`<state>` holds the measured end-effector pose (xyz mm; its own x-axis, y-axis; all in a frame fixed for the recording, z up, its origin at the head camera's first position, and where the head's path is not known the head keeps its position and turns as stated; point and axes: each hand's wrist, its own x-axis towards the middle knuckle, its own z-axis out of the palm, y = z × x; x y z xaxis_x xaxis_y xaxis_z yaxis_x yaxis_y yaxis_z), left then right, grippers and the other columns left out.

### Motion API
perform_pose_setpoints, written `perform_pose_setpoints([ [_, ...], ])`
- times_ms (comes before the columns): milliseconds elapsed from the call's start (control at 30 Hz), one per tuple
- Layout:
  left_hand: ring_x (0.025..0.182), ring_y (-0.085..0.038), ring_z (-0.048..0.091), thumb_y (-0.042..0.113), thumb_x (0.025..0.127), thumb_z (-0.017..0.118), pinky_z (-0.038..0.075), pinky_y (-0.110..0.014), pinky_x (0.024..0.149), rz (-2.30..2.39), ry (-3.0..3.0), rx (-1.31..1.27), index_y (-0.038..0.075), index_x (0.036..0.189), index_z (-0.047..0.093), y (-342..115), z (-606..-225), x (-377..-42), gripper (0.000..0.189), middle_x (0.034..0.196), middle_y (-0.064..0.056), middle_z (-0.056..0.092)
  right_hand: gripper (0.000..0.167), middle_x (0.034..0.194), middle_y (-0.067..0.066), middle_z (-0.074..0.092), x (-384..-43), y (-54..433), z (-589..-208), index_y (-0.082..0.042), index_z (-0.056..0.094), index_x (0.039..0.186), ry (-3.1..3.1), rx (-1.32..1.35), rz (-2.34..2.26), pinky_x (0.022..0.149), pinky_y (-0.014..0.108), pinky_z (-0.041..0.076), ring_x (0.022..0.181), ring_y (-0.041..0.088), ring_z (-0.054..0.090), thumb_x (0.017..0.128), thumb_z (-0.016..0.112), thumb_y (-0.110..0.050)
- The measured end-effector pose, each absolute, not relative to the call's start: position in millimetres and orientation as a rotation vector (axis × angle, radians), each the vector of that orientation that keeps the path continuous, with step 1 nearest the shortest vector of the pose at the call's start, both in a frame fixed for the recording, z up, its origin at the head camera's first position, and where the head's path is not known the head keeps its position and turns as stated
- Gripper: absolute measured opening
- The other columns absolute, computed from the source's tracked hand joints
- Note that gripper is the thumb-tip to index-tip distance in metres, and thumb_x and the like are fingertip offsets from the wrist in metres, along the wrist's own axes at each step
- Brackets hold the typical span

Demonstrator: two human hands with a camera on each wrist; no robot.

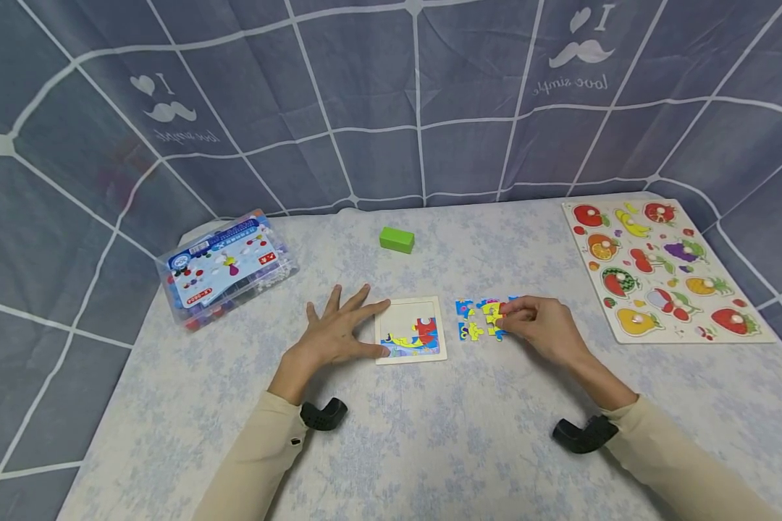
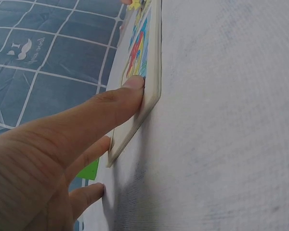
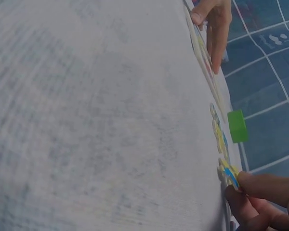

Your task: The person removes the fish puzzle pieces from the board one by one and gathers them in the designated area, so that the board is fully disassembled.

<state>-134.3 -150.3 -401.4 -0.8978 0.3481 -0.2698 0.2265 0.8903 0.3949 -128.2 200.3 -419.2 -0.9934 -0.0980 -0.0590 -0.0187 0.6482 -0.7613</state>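
Early going: the left hand (image 1: pixel 334 332) lies flat, fingers spread, steadying the puzzle tray (image 1: pixel 411 330) mid-table with only its bottom strip filled, while the right hand (image 1: pixel 539 325) pinches a loose piece (image 1: pixel 493 314) just beside it.

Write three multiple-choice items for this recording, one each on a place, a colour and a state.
1. Where does the small rectangular block lie on the table?
A. beyond the square wooden puzzle tray
B. inside the clear plastic box
C. on the fruit peg board

2. What colour is that block?
A. red
B. green
C. white

3. What is the right hand doing?
A. lying flat
B. pinching a loose jigsaw piece
C. lifting the fruit peg board

Key: 1 A, the block sits farther back than the tray. 2 B, it is plainly green. 3 B, the fingertips close on a piece while the left hand presses on the tray's edge.
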Motion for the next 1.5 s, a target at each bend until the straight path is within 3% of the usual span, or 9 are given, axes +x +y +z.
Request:
perform_pose_setpoints([
  [67, 0.148, -0.042, -0.008, 0.060, 0.077, 0.075, -0.008, -0.078, 0.102, 0.512, 2.721, 0.428, 0.037, 0.151, 0.040, -150.3, -401.6, -134.4, 0.085, 0.165, 0.001, 0.012, 0.023, 0.076, 0.000, 0.073, -128.0, 201.3, -419.1, -0.003, 0.073, 0.101, 2.762, -0.098, -1.268, 0.067, 0.025, 0.047, 0.073, 0.014, 0.066, 0.085, 0.078, -0.019],
  [333, 0.148, -0.042, -0.007, 0.061, 0.077, 0.074, -0.007, -0.078, 0.102, 0.496, 2.720, 0.428, 0.037, 0.151, 0.039, -150.8, -400.9, -134.5, 0.086, 0.165, 0.001, 0.011, 0.025, 0.076, 0.000, 0.073, -127.7, 201.0, -417.7, -0.002, 0.073, 0.101, 2.745, -0.109, -1.255, 0.069, 0.026, 0.047, 0.074, 0.012, 0.067, 0.086, 0.077, -0.021],
  [833, 0.148, -0.040, -0.010, 0.061, 0.077, 0.074, -0.010, -0.077, 0.103, 0.506, 2.710, 0.417, 0.039, 0.152, 0.037, -150.7, -402.5, -136.0, 0.086, 0.165, 0.004, 0.009, 0.016, 0.071, -0.002, 0.066, -126.8, 197.4, -419.3, -0.007, 0.076, 0.094, 2.873, -0.166, -1.109, 0.057, 0.029, 0.041, 0.064, 0.015, 0.056, 0.082, 0.078, -0.017],
  [1333, 0.148, -0.042, -0.007, 0.060, 0.077, 0.075, -0.008, -0.078, 0.102, 0.501, 2.717, 0.425, 0.038, 0.151, 0.039, -150.7, -402.0, -134.7, 0.085, 0.165, 0.001, 0.012, 0.016, 0.074, -0.002, 0.070, -126.1, 198.7, -418.0, -0.007, 0.076, 0.096, 2.883, -0.192, -1.122, 0.061, 0.029, 0.044, 0.067, 0.013, 0.061, 0.084, 0.077, -0.017],
  [1500, 0.148, -0.041, -0.008, 0.061, 0.077, 0.075, -0.009, -0.078, 0.102, 0.501, 2.716, 0.425, 0.038, 0.151, 0.039, -150.6, -402.2, -135.1, 0.086, 0.165, 0.002, 0.011, 0.012, 0.075, -0.001, 0.070, -125.7, 199.7, -416.2, -0.008, 0.076, 0.094, 2.930, -0.197, -1.136, 0.057, 0.028, 0.043, 0.066, 0.014, 0.059, 0.085, 0.076, -0.017],
])
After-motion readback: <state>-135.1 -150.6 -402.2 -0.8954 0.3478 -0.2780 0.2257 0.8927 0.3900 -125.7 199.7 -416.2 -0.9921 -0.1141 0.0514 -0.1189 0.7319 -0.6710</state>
